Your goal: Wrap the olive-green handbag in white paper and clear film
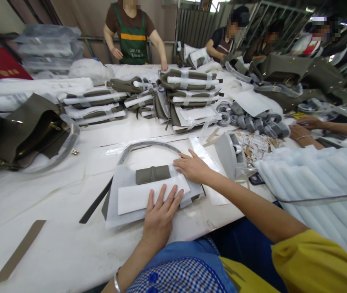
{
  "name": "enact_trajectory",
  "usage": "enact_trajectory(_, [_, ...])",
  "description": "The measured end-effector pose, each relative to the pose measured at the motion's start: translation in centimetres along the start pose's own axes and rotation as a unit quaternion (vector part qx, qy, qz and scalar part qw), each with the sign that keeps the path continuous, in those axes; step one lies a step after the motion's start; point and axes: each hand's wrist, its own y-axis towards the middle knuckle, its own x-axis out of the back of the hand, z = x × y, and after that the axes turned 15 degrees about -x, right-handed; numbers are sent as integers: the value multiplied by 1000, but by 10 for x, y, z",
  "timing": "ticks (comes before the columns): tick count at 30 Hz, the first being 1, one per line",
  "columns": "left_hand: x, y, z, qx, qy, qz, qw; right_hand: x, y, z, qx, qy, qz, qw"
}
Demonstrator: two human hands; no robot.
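A handbag lies flat in front of me under a sheet of white tissue paper (114, 207), its plastic-wrapped handle (149, 144) arching away from me. On the paper rest a white foam strip (132, 199) and, beyond it, an olive-grey leather piece (152, 175). My left hand (161, 211) presses on the foam strip with its fingers spread. At the bag's upper right corner lies my right hand (193, 167), fingers stretched out over the paper's edge. A dark strap (97, 201) pokes out from the bag's left side.
An open handbag (33, 134) stands at left, near a loose brown strip (19, 252). Wrapped bags (192, 87) are piled beyond. A tape dispenser (230, 152) and white foam rolls (317, 179) lie at right. Co-workers (133, 36) stand across the table; another person's hands (304, 132) are at right.
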Motion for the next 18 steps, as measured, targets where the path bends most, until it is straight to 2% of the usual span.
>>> enact_trajectory(4, [-1, 0, 0, 3, -4, -2, 1000, 2, 26, -4, -12, 2, 59, 998])
enact_trajectory(7, [0, 0, 0, 2, 0, -4, 1000, 8, 43, -5, -10, 14, 71, 997])
enact_trajectory(10, [2, 0, 0, -1, 1, 1, 1000, 15, 33, -7, -16, 37, 47, 998])
enact_trajectory(11, [2, 0, 0, -1, 0, 4, 1000, 16, 19, -9, -21, 55, 13, 998])
enact_trajectory(13, [3, 1, 0, -1, -4, 9, 1000, 15, -22, -11, -24, 115, -96, 988])
enact_trajectory(15, [4, 1, 0, -1, -10, 14, 1000, 9, -75, -10, -3, 181, -204, 962])
enact_trajectory(16, [4, 1, 0, 0, -13, 15, 1000, 5, -102, -7, 15, 198, -223, 954])
enact_trajectory(18, [5, 2, 0, 2, -17, 18, 1000, -7, -146, 4, 38, 202, -218, 954])
